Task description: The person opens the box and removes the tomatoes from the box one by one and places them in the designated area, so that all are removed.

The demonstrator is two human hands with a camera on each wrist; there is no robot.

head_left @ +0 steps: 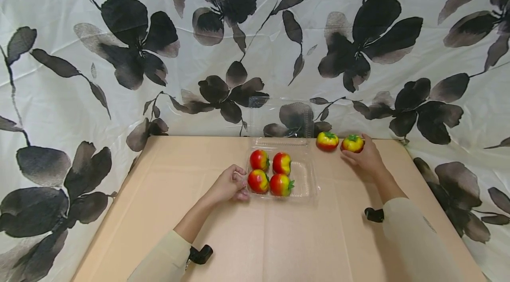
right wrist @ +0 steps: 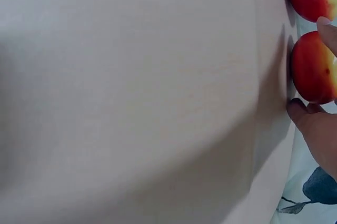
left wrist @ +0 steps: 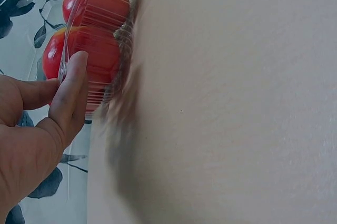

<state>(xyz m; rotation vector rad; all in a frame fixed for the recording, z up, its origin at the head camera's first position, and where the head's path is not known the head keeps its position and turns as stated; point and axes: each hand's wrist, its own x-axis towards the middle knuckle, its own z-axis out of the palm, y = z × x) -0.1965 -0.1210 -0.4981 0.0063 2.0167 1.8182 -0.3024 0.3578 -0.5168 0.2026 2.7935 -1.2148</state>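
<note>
A clear plastic clamshell box [head_left: 303, 180] stands on the table with its lid [head_left: 279, 118] raised at the back. Several red-and-yellow fruits [head_left: 281, 163] with green leafy caps sit in its left and middle parts. My left hand [head_left: 229, 184] pinches the box's left rim, fingers along the outer ribbed wall [left wrist: 102, 50] and thumb at the edge. At the table's far right, my right hand [head_left: 367, 156] holds one such fruit [head_left: 352, 144] between thumb and fingers. Another fruit [head_left: 327, 141] lies just left of it, behind the box's right corner.
The light tan table [head_left: 159, 229] ends at a far edge just behind the box and the loose fruits. A white cloth with dark flowers [head_left: 358, 47] hangs behind and beside it. Black wrist cameras [head_left: 201, 254] sit at both sleeves.
</note>
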